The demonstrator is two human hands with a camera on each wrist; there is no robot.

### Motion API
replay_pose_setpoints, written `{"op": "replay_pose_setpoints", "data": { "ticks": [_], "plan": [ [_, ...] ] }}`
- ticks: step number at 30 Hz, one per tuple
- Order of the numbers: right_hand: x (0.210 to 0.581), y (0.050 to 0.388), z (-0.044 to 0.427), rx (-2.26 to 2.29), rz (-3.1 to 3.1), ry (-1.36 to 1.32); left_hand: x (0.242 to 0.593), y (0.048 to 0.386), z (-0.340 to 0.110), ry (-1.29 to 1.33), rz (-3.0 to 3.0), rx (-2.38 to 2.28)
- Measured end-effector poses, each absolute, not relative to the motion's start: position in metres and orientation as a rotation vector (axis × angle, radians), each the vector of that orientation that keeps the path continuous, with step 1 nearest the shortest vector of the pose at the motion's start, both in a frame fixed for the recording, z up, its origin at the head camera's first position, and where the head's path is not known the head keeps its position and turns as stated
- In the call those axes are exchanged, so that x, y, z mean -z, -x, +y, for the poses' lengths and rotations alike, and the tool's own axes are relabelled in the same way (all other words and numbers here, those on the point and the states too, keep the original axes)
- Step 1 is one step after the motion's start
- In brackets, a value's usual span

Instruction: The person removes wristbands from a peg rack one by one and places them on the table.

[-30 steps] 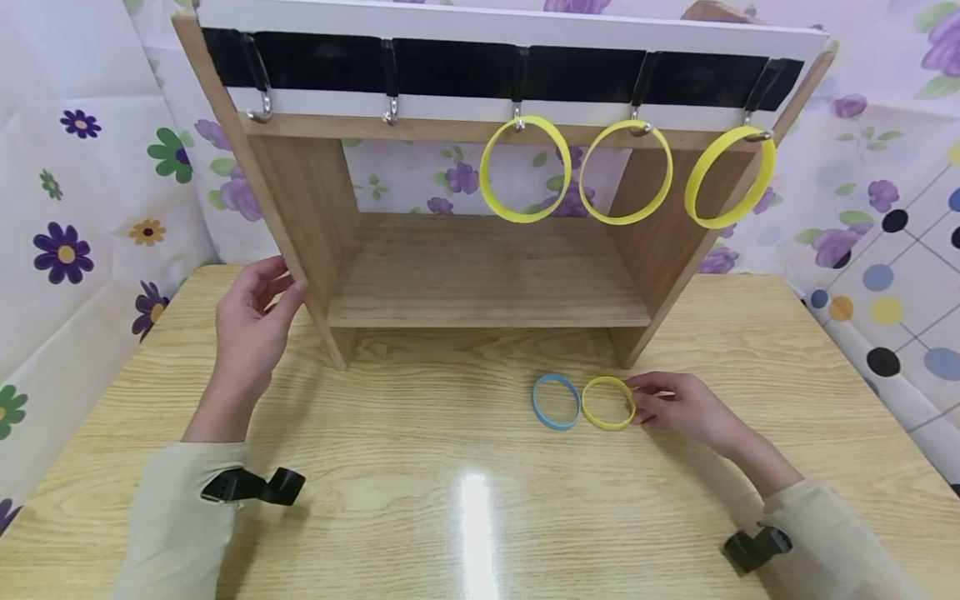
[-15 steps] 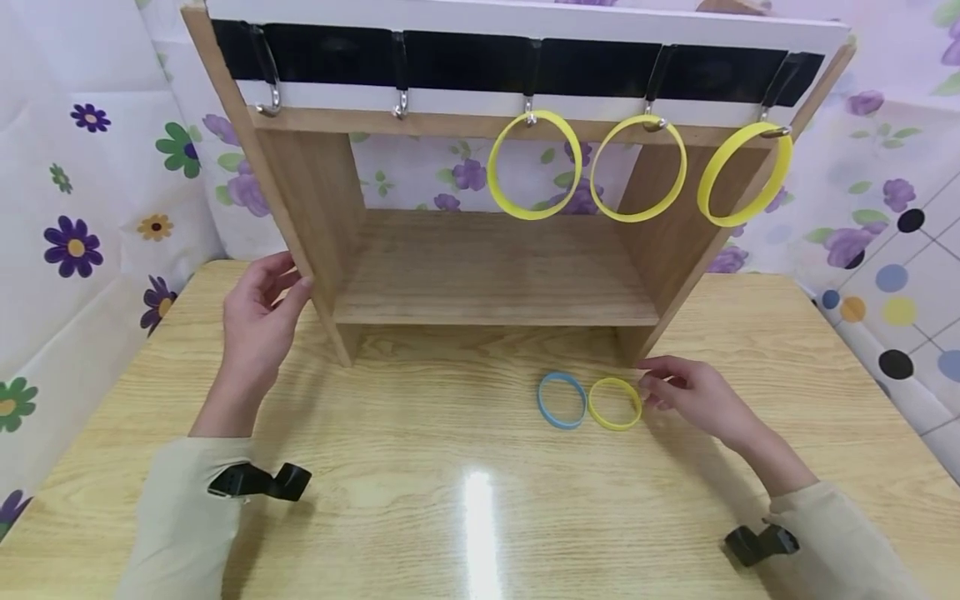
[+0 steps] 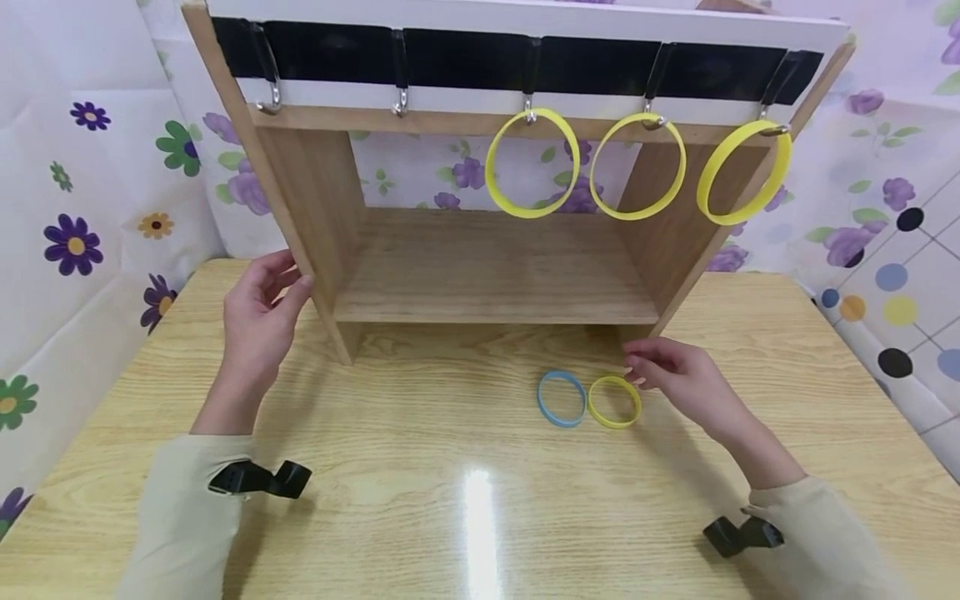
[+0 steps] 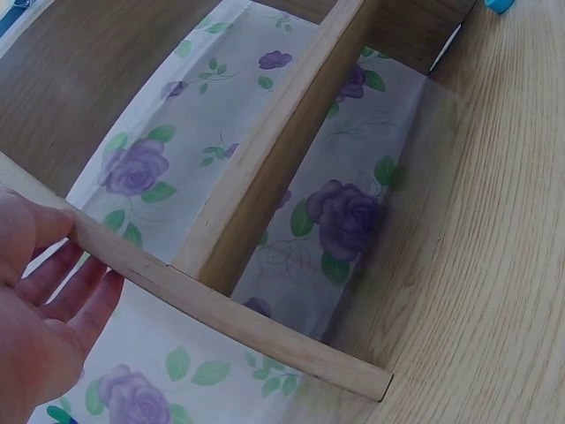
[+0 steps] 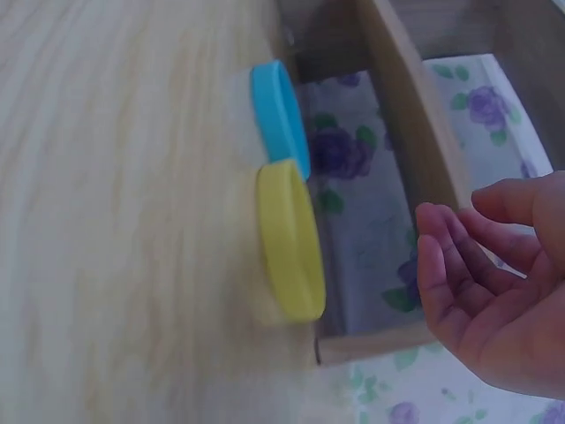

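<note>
My left hand (image 3: 258, 312) holds the left side panel of a wooden shelf rack (image 3: 495, 267), thumb on the panel's front edge and fingertips against its outer face. In the left wrist view these fingers (image 4: 84, 287) meet the panel's edge. My right hand (image 3: 671, 375), fingers loosely bent, hovers by the rack's right foot with nothing in it. Just left of and below its fingertips, a yellow ring (image 3: 614, 424) lies on the table. Beside that ring lies a blue ring (image 3: 562, 422). The right wrist view shows a gap between hand and yellow ring (image 5: 287, 247).
Along the rack's top, a black strip (image 3: 465, 62) carries several metal hooks. Yellow rings hang from the middle hook (image 3: 530, 115) and the two to its right. Bare are the far-left hook (image 3: 270, 104) and its neighbour (image 3: 401, 104). Patterned cloth covers the walls.
My right hand has moved from the yellow ring's right side up toward the rack's right foot. The left hand stays on the panel. The head view has shifted slightly.
</note>
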State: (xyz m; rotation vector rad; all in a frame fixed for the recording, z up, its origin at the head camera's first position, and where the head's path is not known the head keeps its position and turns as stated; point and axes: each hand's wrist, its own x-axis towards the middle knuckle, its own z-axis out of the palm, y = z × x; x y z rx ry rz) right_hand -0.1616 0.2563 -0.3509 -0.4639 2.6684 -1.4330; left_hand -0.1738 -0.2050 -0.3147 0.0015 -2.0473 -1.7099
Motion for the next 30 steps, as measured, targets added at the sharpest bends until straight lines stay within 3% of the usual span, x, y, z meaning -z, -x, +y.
{"op": "replay_pose_setpoints", "data": {
  "ticks": [13,30],
  "plan": [
    [0.316,0.158,0.218,1.647,2.601,0.477,0.314,0.174,-0.205,0.002,-2.111,1.662],
    [0.255,0.161,0.164,1.942,2.495,0.726,0.314,0.176,-0.206,0.002,-2.086,1.671]
  ]
}}
